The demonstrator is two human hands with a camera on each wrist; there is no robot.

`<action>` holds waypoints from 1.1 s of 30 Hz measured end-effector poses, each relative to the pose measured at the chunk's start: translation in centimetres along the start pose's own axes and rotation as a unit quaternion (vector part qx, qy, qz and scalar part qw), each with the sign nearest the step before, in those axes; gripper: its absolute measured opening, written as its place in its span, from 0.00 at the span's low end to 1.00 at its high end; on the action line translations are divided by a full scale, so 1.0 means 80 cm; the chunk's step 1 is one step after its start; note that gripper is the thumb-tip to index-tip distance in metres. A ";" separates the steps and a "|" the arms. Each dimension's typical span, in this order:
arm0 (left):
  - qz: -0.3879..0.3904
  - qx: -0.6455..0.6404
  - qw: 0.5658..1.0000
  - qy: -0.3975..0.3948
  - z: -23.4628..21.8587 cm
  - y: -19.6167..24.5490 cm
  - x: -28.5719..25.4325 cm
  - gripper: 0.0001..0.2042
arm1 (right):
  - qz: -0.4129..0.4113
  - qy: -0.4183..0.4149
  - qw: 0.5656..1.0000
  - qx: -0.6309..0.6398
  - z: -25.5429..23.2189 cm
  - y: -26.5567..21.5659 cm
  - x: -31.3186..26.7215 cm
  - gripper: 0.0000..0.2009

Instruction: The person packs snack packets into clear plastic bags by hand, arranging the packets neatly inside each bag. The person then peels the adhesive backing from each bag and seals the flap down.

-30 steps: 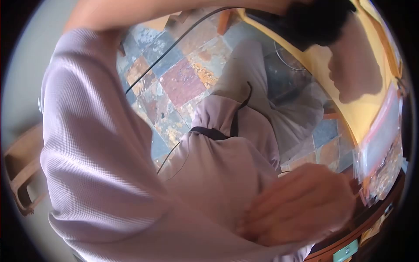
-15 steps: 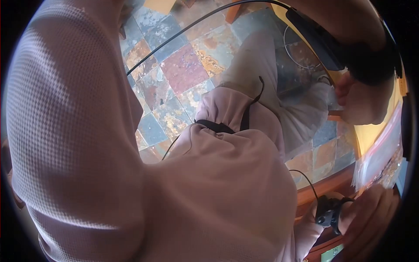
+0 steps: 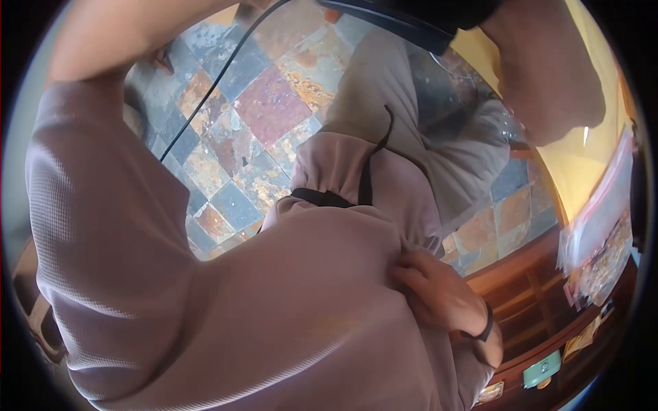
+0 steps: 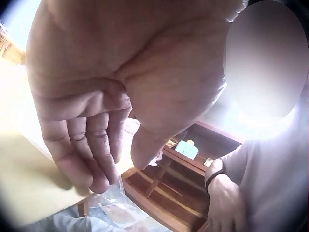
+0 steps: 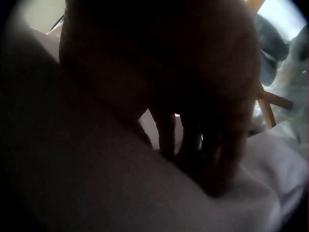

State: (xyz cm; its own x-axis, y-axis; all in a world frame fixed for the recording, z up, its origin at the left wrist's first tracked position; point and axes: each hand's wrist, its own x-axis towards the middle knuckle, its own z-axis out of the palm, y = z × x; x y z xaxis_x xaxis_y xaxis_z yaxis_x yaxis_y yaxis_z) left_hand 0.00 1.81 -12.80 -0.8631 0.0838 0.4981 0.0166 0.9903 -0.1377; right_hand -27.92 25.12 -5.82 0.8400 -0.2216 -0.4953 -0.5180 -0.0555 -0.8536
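My left hand [image 3: 548, 75] is held over a yellow tabletop [image 3: 586, 171] in the head view, a black wrist device [image 3: 473, 17] behind it. From the left wrist view, the palm faces the camera and the fingers [image 4: 99, 150] hang loosely bent with nothing in them. My right hand [image 3: 445, 294] lies against the front of the mauve shirt [image 3: 288, 288], a dark band round its wrist. In the dark right wrist view, its fingers [image 5: 166, 135] point down and their tips touch the cloth.
Clear plastic bags [image 3: 596, 233] lie at the table's right end. A brown wooden shelf unit [image 3: 528, 294] with a mint-green box [image 3: 541, 370] stands at the lower right. A black cable [image 3: 219, 79] crosses above the slate-tiled floor [image 3: 267, 109]. A wooden chair [image 3: 31, 301] shows at left.
My right hand has come from beside the plastic bags at the right to the shirt front. My left hand dipped rightward, then rose back over the yellow tabletop; the head view shifted too.
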 end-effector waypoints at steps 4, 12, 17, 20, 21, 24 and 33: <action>0.083 0.038 0.992 0.084 0.018 -0.027 0.033 0.11 | -0.150 0.133 0.980 0.009 0.019 0.006 0.041 0.21; -0.239 -0.351 0.900 -0.101 -0.076 -0.018 0.143 0.09 | -0.208 0.156 0.963 0.077 0.037 0.026 0.058 0.11; -0.343 -0.424 0.827 -0.136 -0.106 -0.010 0.141 0.08 | -0.154 0.074 0.976 0.136 0.023 0.038 0.024 0.05; -0.341 -0.412 0.834 -0.135 -0.112 -0.008 0.134 0.09 | -0.189 0.072 0.961 0.187 -0.010 0.042 -0.003 0.09; -0.354 -0.408 0.831 -0.134 -0.114 -0.008 0.134 0.09 | -0.191 0.074 0.961 0.187 -0.026 0.029 -0.007 0.09; -0.408 -0.437 0.791 -0.131 -0.112 -0.006 0.135 0.10 | -0.262 0.243 0.917 0.178 -0.060 -0.020 -0.026 0.13; -0.403 -0.522 0.737 -0.145 -0.096 0.017 0.134 0.11 | -0.435 0.014 0.892 0.122 -0.048 -0.067 -0.007 0.12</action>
State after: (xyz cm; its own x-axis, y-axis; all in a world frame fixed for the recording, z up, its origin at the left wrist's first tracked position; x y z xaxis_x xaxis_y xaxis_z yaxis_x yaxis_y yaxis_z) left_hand -5.36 4.90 -1.10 -0.8744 -0.4555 -0.1671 -0.3115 0.2630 0.9131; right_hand -26.24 21.82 -0.32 0.9007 -0.2212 0.3739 0.3822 -0.0057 -0.9241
